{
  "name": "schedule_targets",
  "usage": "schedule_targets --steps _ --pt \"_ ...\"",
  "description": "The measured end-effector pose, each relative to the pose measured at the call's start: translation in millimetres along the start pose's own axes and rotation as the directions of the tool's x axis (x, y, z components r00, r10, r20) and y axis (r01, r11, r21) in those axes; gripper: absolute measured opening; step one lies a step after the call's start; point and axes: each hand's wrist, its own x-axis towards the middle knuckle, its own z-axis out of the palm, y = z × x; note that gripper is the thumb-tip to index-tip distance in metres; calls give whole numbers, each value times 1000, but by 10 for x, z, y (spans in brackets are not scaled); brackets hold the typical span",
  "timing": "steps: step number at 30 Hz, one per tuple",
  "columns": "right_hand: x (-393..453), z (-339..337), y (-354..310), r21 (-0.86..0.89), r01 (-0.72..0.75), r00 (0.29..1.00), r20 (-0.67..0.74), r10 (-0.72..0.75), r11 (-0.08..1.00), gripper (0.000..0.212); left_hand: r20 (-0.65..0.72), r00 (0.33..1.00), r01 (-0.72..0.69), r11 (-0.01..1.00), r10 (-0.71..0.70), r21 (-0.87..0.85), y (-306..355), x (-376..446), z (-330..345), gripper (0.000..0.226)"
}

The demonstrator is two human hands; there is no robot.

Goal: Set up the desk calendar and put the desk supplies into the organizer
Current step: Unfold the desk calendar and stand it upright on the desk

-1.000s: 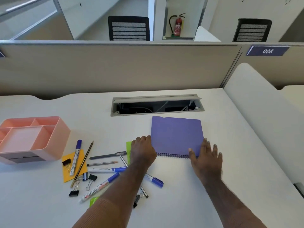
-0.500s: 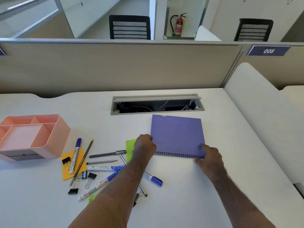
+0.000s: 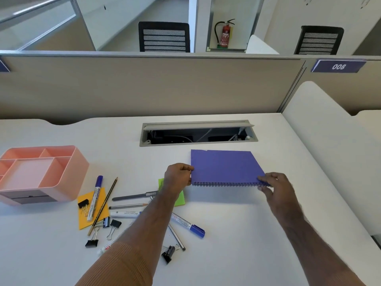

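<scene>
Left hand [image 3: 179,176] and right hand [image 3: 275,185] pinch calendar's [image 3: 224,167] spiral-edge corners, mid-desk [image 3: 226,234]. Partition tag [image 3: 338,66] reads "008". Marker [image 3: 186,223] lettering illegible. Organizer [image 3: 61,174] at left edge.

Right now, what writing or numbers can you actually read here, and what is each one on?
"008": blue sign on the desk partition.
White marker left of the forearm: printed brand, too small to read.
Blue-capped markers and: print too blurred.
Fire extinguisher label: unreadable.
Purple calendar cover: no text.
</scene>
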Motion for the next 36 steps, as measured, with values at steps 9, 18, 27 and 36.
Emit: schedule_targets --steps 9,18,27,36 --pt "535 -620 -317 13 182 983 -4 -182 983 14 -7 955 -298 954 297 -34 363 168 -3 31" --pt "1052 -867 -439 -44 77 984 163 -69 996 8 44 920 -390 896 390 213 623 370 31 18" --pt "1295 -839 -475 -33 55 994 101 -51 998 9 62 910 -407 858 409 312 753 551 75 15" --pt "1345 -866 -455 -49 18 995 97 -14 999 10 103 925 -381 896 367 227 766 539 99 18"
